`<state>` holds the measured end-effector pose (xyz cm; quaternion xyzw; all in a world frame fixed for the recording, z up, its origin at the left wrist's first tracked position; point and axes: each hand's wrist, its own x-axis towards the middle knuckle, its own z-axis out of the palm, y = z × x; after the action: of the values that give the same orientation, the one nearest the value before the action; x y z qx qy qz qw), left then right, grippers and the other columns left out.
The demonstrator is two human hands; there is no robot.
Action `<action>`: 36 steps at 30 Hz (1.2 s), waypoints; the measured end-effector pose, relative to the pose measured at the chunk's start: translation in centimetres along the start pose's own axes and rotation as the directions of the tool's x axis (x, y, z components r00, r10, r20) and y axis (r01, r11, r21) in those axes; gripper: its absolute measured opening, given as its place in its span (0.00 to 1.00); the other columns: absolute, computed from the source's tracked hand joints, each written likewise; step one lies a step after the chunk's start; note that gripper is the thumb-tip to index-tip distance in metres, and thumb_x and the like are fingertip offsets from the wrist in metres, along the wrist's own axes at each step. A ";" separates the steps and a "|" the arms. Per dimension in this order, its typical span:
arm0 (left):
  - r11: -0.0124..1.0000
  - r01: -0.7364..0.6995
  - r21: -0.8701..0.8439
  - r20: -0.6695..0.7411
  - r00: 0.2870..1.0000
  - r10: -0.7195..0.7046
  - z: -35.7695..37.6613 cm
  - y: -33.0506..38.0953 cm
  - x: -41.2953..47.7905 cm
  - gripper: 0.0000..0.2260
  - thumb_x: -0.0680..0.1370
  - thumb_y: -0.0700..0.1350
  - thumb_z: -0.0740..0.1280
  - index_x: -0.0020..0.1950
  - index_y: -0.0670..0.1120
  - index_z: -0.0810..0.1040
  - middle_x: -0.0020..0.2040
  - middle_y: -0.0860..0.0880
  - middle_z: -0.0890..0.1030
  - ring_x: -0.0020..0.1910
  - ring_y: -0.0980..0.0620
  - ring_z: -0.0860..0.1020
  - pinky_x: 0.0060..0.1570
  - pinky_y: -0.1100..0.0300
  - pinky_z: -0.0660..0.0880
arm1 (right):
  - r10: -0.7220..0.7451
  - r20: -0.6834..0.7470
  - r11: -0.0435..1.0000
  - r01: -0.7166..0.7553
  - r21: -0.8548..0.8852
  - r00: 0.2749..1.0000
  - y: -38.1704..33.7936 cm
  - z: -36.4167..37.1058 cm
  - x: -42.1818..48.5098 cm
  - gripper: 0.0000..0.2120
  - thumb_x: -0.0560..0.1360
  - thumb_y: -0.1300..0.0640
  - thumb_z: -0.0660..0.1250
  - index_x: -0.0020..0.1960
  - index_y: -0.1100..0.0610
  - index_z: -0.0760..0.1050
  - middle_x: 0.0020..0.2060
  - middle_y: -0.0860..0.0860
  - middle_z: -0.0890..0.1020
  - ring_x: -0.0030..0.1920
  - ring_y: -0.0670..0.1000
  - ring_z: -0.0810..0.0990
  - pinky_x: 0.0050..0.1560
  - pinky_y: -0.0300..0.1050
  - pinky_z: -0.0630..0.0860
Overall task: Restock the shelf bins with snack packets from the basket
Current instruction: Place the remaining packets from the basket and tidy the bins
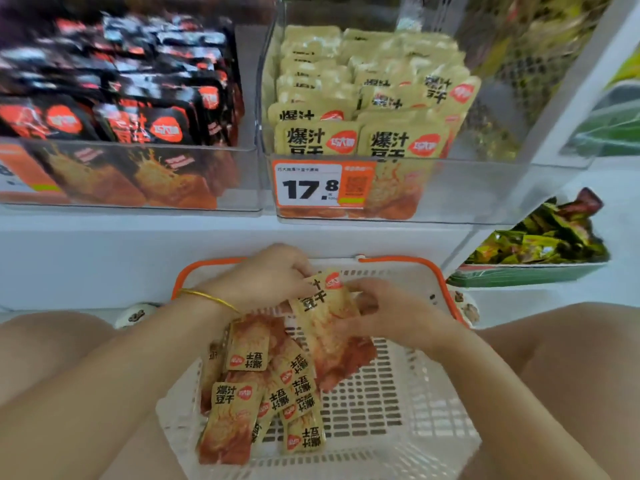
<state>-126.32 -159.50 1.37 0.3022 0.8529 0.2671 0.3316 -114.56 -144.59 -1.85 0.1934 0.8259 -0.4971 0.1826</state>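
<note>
I cannot read the blurred black packets (114,74) upper left, nor small print on the price tag (311,183); right edge crops green containers (613,129).

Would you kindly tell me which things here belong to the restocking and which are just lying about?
Job: basket, loose yellow packets, held packet gripped by left hand and right hand, yellow-packet bin.
Lying about: black packets, green packets, price tag.

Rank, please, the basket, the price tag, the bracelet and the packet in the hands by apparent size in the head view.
1. basket
2. price tag and packet: these look about alike, and the packet is nearer the camera, so I leave them unranked
3. bracelet
</note>
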 end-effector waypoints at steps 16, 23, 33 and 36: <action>0.763 -0.200 0.615 -0.336 0.809 0.483 -7.8 14.8 4.1 0.29 0.76 0.60 0.50 0.66 0.42 0.72 0.65 0.41 0.74 0.65 0.42 0.71 0.64 0.48 0.67 | -0.175 -0.781 0.979 0.023 -0.201 0.600 -9.9 -20.8 -3.7 0.14 0.67 0.58 0.76 0.48 0.62 0.78 0.46 0.56 0.81 0.49 0.56 0.81 0.51 0.53 0.79; 0.746 -0.111 0.657 -0.255 0.898 0.359 -7.2 14.2 6.2 0.25 0.82 0.58 0.46 0.76 0.50 0.59 0.77 0.46 0.57 0.75 0.47 0.58 0.72 0.50 0.58 | 0.167 -0.606 0.984 -0.097 0.147 0.778 -7.4 -21.8 6.8 0.23 0.66 0.67 0.76 0.59 0.63 0.73 0.56 0.60 0.78 0.54 0.62 0.80 0.51 0.56 0.80; 0.737 -0.125 0.665 -0.273 0.877 0.395 -7.0 13.9 6.4 0.24 0.82 0.58 0.46 0.76 0.51 0.58 0.75 0.48 0.62 0.73 0.47 0.61 0.70 0.51 0.60 | 0.138 -0.580 0.987 -0.065 0.146 0.803 -6.3 -21.8 9.0 0.21 0.67 0.68 0.75 0.58 0.65 0.75 0.51 0.60 0.82 0.50 0.60 0.82 0.51 0.56 0.80; 0.745 -0.126 0.655 -0.278 0.877 0.392 -7.1 13.7 6.5 0.24 0.81 0.58 0.46 0.76 0.51 0.59 0.75 0.48 0.62 0.73 0.48 0.60 0.70 0.51 0.60 | 0.098 -0.626 0.995 -0.054 0.089 0.774 -6.4 -21.9 8.8 0.34 0.64 0.65 0.78 0.67 0.62 0.70 0.55 0.60 0.80 0.55 0.61 0.80 0.54 0.57 0.79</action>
<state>-130.74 -147.58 12.21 0.4509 0.8896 0.0727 -0.0081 -127.71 -126.65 8.24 0.3874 0.8142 -0.4230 -0.0901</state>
